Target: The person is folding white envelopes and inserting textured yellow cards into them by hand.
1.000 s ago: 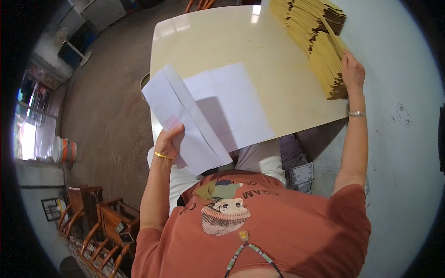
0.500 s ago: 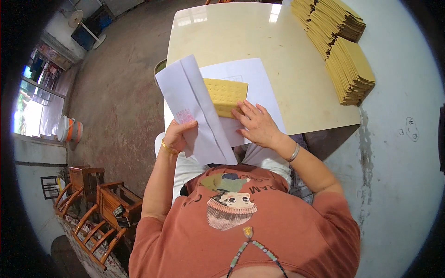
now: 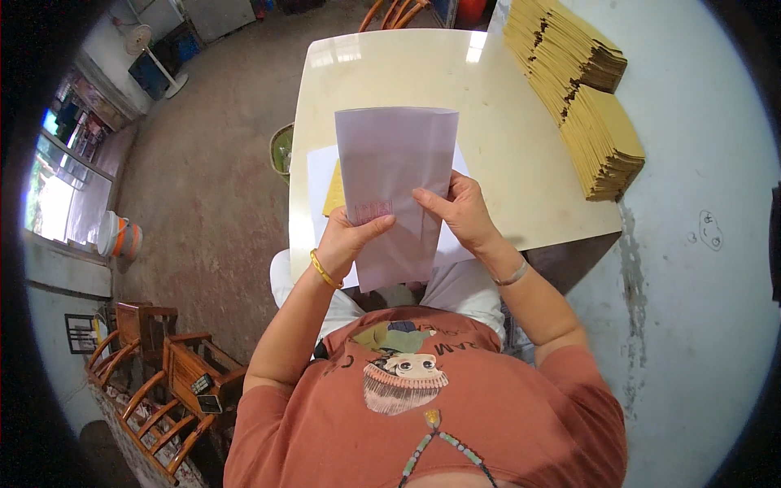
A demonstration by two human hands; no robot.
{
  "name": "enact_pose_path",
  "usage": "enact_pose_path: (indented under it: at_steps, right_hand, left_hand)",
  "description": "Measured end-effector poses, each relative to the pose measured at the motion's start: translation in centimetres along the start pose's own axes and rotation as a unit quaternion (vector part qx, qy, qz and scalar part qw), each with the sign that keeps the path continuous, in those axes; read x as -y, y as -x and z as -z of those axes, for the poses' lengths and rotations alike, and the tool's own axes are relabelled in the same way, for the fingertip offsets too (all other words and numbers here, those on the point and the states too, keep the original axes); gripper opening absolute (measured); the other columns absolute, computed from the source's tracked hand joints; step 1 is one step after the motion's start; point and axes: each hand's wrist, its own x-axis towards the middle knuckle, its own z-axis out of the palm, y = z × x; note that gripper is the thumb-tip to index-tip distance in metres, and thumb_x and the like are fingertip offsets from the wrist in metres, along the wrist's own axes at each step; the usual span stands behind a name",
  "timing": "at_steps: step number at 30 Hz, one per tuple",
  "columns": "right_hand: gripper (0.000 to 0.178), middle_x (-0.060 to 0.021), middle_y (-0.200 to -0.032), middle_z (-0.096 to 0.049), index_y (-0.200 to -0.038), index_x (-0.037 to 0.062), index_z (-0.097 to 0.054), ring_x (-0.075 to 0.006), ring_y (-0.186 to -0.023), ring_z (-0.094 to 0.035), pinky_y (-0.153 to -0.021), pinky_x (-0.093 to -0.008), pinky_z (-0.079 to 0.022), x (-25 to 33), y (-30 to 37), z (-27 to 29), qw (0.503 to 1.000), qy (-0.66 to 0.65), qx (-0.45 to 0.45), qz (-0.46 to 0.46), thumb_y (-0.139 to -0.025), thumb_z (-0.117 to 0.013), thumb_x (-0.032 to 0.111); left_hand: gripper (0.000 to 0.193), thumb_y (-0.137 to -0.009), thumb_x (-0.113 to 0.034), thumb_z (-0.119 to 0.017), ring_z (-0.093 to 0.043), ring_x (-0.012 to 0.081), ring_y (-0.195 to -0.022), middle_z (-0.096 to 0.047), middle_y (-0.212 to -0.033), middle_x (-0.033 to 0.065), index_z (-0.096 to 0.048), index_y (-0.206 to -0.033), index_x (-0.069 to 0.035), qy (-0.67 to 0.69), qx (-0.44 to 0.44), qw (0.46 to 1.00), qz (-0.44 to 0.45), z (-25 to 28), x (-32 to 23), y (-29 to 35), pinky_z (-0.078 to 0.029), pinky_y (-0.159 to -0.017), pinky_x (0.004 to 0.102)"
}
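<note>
Both my hands hold a folded white paper sheet (image 3: 397, 163) upright in front of me, over the near table edge. My left hand (image 3: 351, 244) grips its lower left side, thumb across the front near a pink stamped mark. At the right side, my right hand (image 3: 468, 215) pinches the sheet, its thumb on the front and its fingers mostly behind. Part of a yellow piece (image 3: 333, 191) shows beyond the left edge of the held sheet; the rest is hidden. Under it, another white sheet (image 3: 320, 167) lies flat on the table.
The cream table (image 3: 399, 69) has stacks of yellow paper (image 3: 598, 138) along its right side, against the wall. A green bin (image 3: 281, 150) stands left of the table. Wooden chairs (image 3: 191, 370), a bucket (image 3: 120, 234) and a fan (image 3: 154, 57) are farther left.
The white sheet has been turned upright and moved to the right, and now covers most of the yellow piece. My right hand has left the yellow piece and grips the sheet's right side.
</note>
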Motion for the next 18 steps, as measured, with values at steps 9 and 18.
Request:
enact_pose_path:
  at_steps: [9, 18]
  right_hand:
    - [0.041, -0.0059, -0.104, -0.064, -0.115, 0.0055, -0.058, -0.0201, -0.101, -0.059, -0.087, -0.0329, -0.046, 7.2, -0.7, 1.2, 0.904, 0.235, -0.098, 0.343, -0.078, -0.073, 0.014]
    - [0.039, -0.0003, -0.095, -0.065, -0.103, 0.0111, -0.066, -0.0186, -0.086, -0.059, -0.085, -0.0378, -0.039, 15.1, 2.1, 0.7, 0.642, 0.530, -0.050, 0.552, -0.067, -0.081, 0.020]
  left_hand:
    - [0.016, -0.078, 0.001, -0.072, -0.061, 0.0084, -0.081, -0.070, -0.089, 0.0011, -0.072, -0.093, -0.002, -0.106, -0.040, 0.988, -0.108, -1.7, -1.1, 0.6, -0.050, -0.074, 0.0243]
    - [0.010, -0.081, -0.001, -0.071, -0.064, 0.0090, -0.073, -0.071, -0.081, 0.0044, -0.071, -0.091, 0.000, -0.219, -0.057, 0.915, -0.335, -2.2, -2.2, 1.3, -0.051, -0.065, 0.0234]
